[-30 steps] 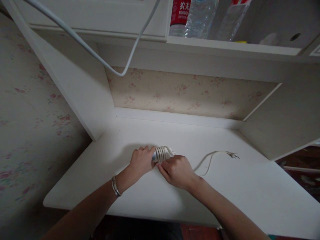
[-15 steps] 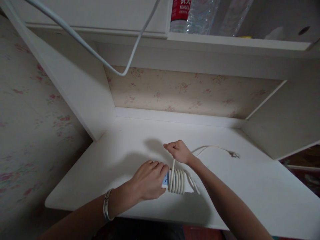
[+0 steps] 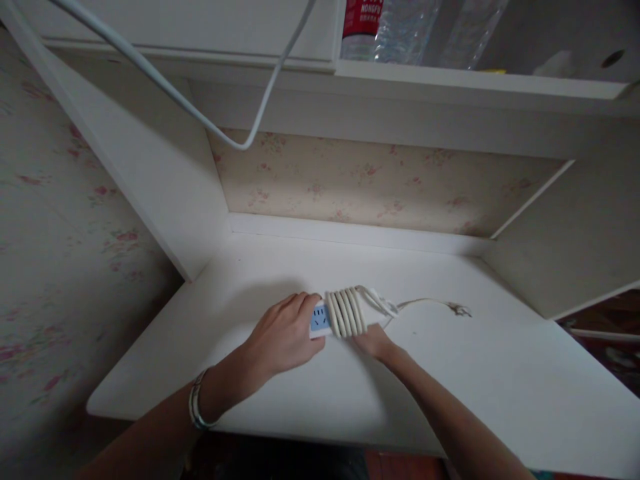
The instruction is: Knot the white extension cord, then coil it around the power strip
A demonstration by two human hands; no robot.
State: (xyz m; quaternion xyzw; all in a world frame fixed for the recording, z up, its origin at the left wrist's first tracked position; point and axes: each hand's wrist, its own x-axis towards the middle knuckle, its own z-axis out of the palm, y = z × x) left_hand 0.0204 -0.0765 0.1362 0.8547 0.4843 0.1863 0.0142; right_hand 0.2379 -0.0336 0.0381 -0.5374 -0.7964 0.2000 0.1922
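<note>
A white power strip [image 3: 320,319] with blue socket faces is held above the desk, tilted slightly up to the right. My left hand [image 3: 286,330] is closed around its left end. Several turns of a thick cream cord [image 3: 346,313] wrap its middle. My right hand [image 3: 373,341] is under the strip at the lower edge of the coil; its fingertips are hidden there, closed on the cord's running part. At the right end a loop of cord hangs loose, and the cord trails to a plug [image 3: 461,310] on the desk.
The white desk [image 3: 280,260] has a rounded front left corner. White panels flank it, and a shelf [image 3: 475,87] with plastic bottles [image 3: 363,30] overhangs the back. A white cable [image 3: 245,143] dangles at upper left, in front of the shelf unit.
My right hand has carried the cord over the far side and down beneath the strip, toward me. My left hand and the strip have shifted slightly left and farther from me.
</note>
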